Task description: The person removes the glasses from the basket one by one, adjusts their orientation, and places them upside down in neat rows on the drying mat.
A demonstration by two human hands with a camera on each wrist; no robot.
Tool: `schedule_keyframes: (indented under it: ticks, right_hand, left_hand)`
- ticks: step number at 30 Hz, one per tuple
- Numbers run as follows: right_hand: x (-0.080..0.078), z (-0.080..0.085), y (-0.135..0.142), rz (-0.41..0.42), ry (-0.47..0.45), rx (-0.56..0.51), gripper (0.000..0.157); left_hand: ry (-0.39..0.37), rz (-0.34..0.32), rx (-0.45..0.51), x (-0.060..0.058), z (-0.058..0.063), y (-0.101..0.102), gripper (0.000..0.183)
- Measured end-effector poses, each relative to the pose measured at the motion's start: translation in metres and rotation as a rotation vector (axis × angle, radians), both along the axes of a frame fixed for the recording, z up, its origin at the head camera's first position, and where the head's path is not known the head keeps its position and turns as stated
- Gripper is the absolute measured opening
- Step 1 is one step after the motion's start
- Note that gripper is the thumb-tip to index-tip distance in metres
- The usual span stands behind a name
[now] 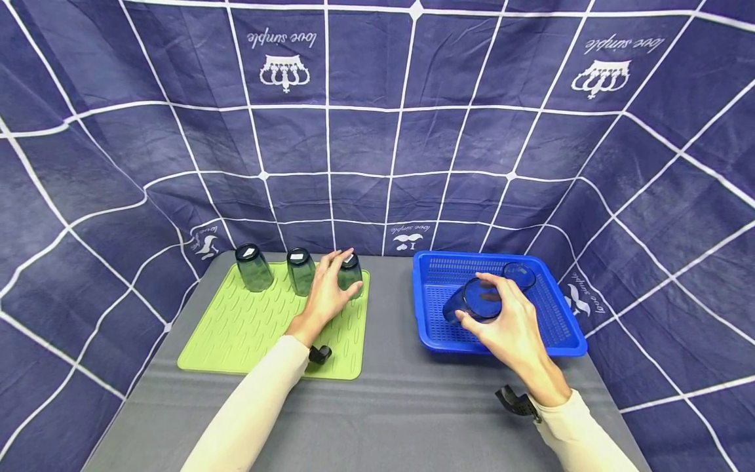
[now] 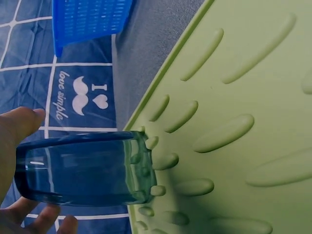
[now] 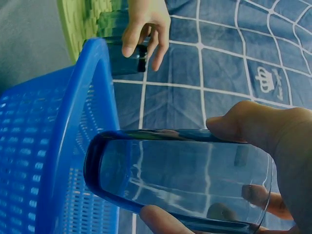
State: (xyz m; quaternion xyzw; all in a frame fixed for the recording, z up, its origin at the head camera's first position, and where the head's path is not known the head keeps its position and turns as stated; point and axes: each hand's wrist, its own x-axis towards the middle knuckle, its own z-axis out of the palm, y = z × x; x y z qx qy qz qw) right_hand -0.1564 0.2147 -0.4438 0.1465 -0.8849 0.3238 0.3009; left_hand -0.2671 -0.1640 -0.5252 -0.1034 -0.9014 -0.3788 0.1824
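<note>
Over the blue basket [image 1: 423,328], my right hand [image 1: 514,324] grips a blue drinking glass [image 3: 180,175] between thumb and fingers, the glass tilted with its thick base toward the basket. At the mat's far right corner, my left hand [image 1: 326,292] hovers around an upside-down dark glass [image 2: 83,168], thumb and fingers spread on either side. That glass stands rim down on the green ribbed mat [image 1: 236,334]. Two more upturned glasses, the middle one [image 1: 301,272] and the left one [image 1: 255,269], stand along the mat's back edge.
Another glass [image 1: 519,275] lies in the basket at its back right. Grey cloth [image 1: 389,406] covers the table between mat and basket. A navy curtain with white grid lines [image 1: 366,144] rises behind and at both sides. Black straps hang at both wrists.
</note>
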Motion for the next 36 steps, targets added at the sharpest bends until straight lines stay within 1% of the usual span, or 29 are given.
schedule_keyframes:
  ticks: [6, 14, 17, 25, 28, 32, 36]
  right_hand:
    - [0.003, 0.003, -0.005, 0.002, 0.016, -0.004, 0.081]
    - [0.01, 0.007, -0.012, 0.013, 0.035, -0.04, 0.082]
    - [0.012, 0.009, -0.015, 0.018, 0.035, -0.054, 0.082]
    - [0.015, 0.011, -0.024, 0.035, 0.027, -0.085, 0.082]
    - [0.016, 0.012, -0.027, 0.036, 0.022, -0.089, 0.082]
    - [0.018, 0.012, -0.029, 0.04, 0.009, -0.099, 0.082]
    - [0.019, 0.013, -0.03, 0.053, -0.002, -0.124, 0.081]
  left_hand:
    - [0.067, 0.008, -0.006, 0.01, 0.006, -0.001, 0.079]
    - [0.078, 0.019, -0.003, 0.028, 0.019, -0.002, 0.077]
    - [0.104, 0.019, 0.002, 0.034, 0.022, -0.002, 0.075]
    - [0.209, -0.011, 0.022, 0.046, 0.029, 0.002, 0.069]
    - [0.247, -0.038, 0.029, 0.051, 0.033, 0.004, 0.067]
    - [0.273, -0.075, 0.039, 0.058, 0.039, 0.007, 0.065]
    - [0.307, -0.096, 0.046, 0.065, 0.043, 0.011, 0.065]
